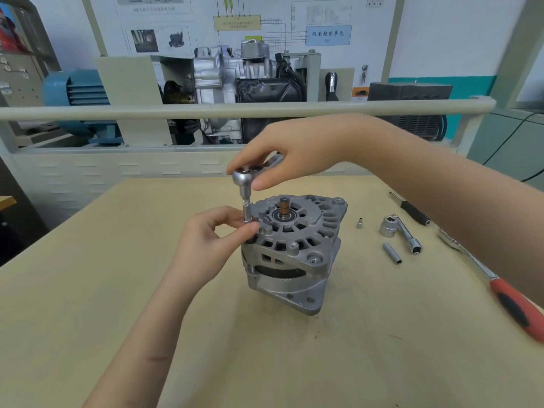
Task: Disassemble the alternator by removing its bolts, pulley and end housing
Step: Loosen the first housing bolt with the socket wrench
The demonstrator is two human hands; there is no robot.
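Alternator (291, 251) on tan workbench (117, 290), hands (212, 240) gripping ratchet (245, 184), workshop behind

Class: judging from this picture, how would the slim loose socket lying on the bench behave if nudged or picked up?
The slim socket looks like a smooth metal cylinder lying on its side, so it probably rolls across the flat table. Being steel, likely stiff and heavy for its size.

The grey cast alternator (290, 254) stands upright on the tabletop (117, 260). Its vented end housing (297, 228) faces up. A bare shaft (284, 208) protrudes from its centre.
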